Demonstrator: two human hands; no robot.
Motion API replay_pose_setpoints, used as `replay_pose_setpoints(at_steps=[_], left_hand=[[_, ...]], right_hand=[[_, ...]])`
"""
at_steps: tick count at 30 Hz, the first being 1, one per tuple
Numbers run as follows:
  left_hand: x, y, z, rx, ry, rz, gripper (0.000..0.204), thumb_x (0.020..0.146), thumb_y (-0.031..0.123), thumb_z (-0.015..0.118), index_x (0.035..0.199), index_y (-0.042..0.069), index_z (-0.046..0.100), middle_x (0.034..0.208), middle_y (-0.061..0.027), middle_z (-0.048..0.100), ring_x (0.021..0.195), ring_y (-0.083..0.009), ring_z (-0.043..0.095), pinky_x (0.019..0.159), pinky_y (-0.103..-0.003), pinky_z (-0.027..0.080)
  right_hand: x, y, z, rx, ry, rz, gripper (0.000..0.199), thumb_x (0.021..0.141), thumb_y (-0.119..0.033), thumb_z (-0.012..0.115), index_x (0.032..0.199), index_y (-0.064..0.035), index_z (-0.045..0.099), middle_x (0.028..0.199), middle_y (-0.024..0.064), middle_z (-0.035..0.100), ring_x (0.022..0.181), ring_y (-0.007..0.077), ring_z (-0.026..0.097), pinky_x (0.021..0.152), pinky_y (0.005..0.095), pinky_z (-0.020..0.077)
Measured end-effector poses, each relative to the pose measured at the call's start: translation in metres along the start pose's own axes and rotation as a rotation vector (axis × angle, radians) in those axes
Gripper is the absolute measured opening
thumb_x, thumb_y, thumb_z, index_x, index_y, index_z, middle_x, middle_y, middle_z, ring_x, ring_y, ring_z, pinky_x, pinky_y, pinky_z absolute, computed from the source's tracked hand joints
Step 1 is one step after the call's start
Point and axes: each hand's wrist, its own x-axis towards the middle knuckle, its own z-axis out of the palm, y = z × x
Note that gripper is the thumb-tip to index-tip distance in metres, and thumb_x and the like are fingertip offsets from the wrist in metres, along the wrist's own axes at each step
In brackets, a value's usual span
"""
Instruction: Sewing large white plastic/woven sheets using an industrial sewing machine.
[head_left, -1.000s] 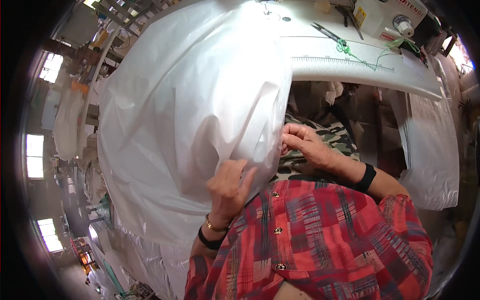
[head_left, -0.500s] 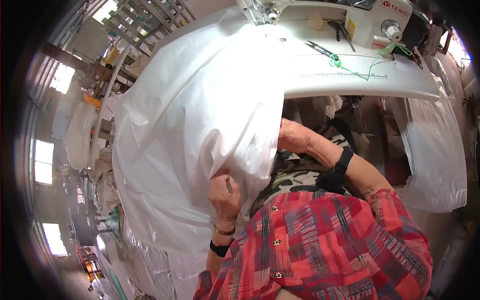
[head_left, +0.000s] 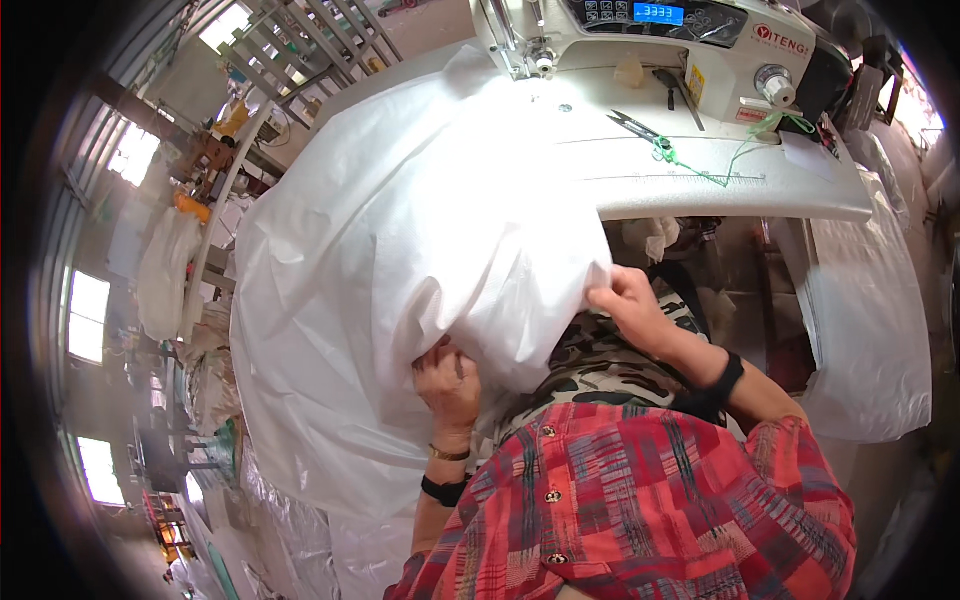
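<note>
A large white sheet of thin, slightly glossy fabric (head_left: 320, 270) drapes over the left of the sewing table and down across my lap. My left hand (head_left: 447, 385) is closed on a gathered fold of it near my waist. At the fabric's right edge, my right hand (head_left: 632, 305) pinches the border between thumb and fingers, just below the table's front edge. Between both hands the cloth hangs in loose creases. Beyond it stands a white sewing machine (head_left: 650, 30), its needle area (head_left: 540, 65) brightly lit. The fabric's far end lies close to the needle.
Thread snips (head_left: 640, 132) with green cord lie on the machine table (head_left: 720, 200), near a dark-handled tool (head_left: 668, 88). More white sheeting (head_left: 865, 330) hangs at the right. A slatted metal rack (head_left: 310, 50) stands at the far left.
My right hand has moved right and slightly nearer me, drawing the fabric's edge rightward. The left hand keeps its hold almost in place. My view has tilted up, showing more of the machine.
</note>
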Motion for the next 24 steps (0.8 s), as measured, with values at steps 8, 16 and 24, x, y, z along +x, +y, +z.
replay_pose_setpoints(at_steps=[8, 16, 24], left_hand=[[0.000, 0.014, -0.016, -0.236, 0.039, -0.048, 0.019, 0.081, 0.008, 0.069, 0.095, 0.003, 0.058, 0.093, -0.0130, 0.067, 0.085, -0.0344, 0.063, 0.077, -0.043, 0.048], [-0.010, 0.019, -0.008, -0.249, -0.014, -0.022, 0.023, 0.084, 0.004, 0.071, 0.106, 0.001, 0.065, 0.090, -0.0153, 0.068, 0.078, -0.0339, 0.066, 0.068, -0.040, 0.053], [-0.006, 0.032, -0.012, -0.351, -0.024, 0.074, 0.027, 0.084, 0.009, 0.073, 0.107, 0.001, 0.063, 0.081, -0.0118, 0.066, 0.065, -0.0265, 0.064, 0.056, -0.035, 0.050]], right_hand=[[-0.044, -0.019, -0.015, -0.032, -0.081, 0.153, 0.030, 0.094, -0.025, 0.060, 0.103, 0.0040, 0.064, 0.092, 0.0023, 0.063, 0.085, 0.0066, 0.054, 0.075, 0.0248, 0.0456], [-0.055, 0.009, -0.051, -0.407, -0.099, 0.328, 0.029, 0.091, -0.023, 0.060, 0.087, 0.0054, 0.065, 0.070, 0.0039, 0.062, 0.067, 0.0086, 0.056, 0.062, 0.0272, 0.0462], [-0.022, -0.036, -0.027, -0.988, 0.253, -0.403, 0.019, 0.084, -0.006, 0.069, 0.100, -0.0014, 0.061, 0.083, 0.0137, 0.061, 0.072, 0.0288, 0.061, 0.069, 0.0358, 0.0498]])
